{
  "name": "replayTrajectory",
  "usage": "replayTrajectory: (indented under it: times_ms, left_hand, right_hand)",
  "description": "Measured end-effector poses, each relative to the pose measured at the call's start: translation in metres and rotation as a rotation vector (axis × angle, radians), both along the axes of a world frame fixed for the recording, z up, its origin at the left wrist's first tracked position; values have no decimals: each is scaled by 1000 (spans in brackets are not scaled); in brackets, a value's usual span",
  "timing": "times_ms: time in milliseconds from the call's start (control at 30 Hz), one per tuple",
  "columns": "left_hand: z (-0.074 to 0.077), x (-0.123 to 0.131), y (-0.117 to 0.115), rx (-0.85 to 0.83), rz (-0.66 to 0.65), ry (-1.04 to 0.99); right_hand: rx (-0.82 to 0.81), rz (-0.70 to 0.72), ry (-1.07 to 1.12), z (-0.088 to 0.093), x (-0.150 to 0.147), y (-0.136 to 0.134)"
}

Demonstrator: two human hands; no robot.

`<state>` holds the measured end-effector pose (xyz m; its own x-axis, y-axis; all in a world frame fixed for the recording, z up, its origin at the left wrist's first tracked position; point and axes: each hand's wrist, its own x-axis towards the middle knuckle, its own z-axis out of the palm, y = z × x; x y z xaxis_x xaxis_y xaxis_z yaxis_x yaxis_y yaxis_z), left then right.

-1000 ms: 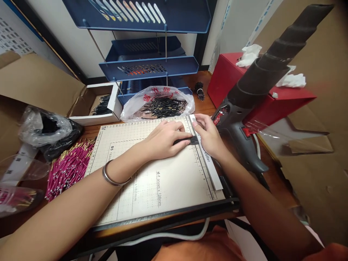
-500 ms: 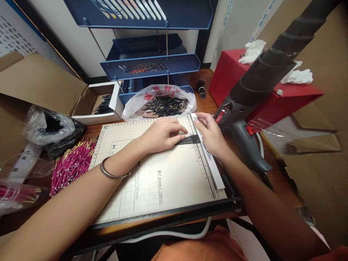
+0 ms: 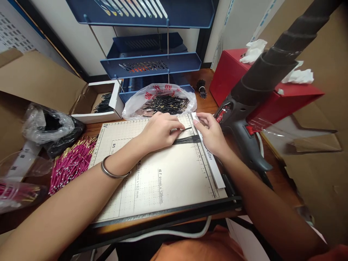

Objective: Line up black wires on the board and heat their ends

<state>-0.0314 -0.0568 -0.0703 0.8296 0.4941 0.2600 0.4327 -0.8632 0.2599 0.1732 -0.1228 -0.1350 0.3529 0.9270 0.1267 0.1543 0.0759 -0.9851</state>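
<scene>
The left hand (image 3: 164,130) now pinches a single black strand (image 3: 187,128) just beyond the flat row of black strands (image 3: 187,140) on the paper cutter (image 3: 168,192), leaving it separate, while the right hand (image 3: 210,132) curls around the white strip (image 3: 214,170).

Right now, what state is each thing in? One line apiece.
Left hand: curled, touching one black strand; grip unclear
Right hand: closed on white strip
Grouped black strands: side by side on cutting board
Lettered bag: open
White box: open
Magenta strands: heaped
Small black bundle: banded
Heat gun: tilted, nozzle up
Blue rack: upright
</scene>
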Motion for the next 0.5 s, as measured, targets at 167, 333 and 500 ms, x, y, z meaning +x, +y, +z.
replayTrajectory:
  times_ms: [167, 333, 500]
  left_hand:
    - [-2, -3, 11, 63, 30, 24]
    - [2, -8, 19, 15, 71, 27]
    - [4, -6, 15, -57, 165, 23]
  right_hand:
    - [50, 6, 106, -5, -2, 6]
    - [70, 6, 211, -8, -2, 31]
    - [-71, 144, 328, -3, 1, 51]
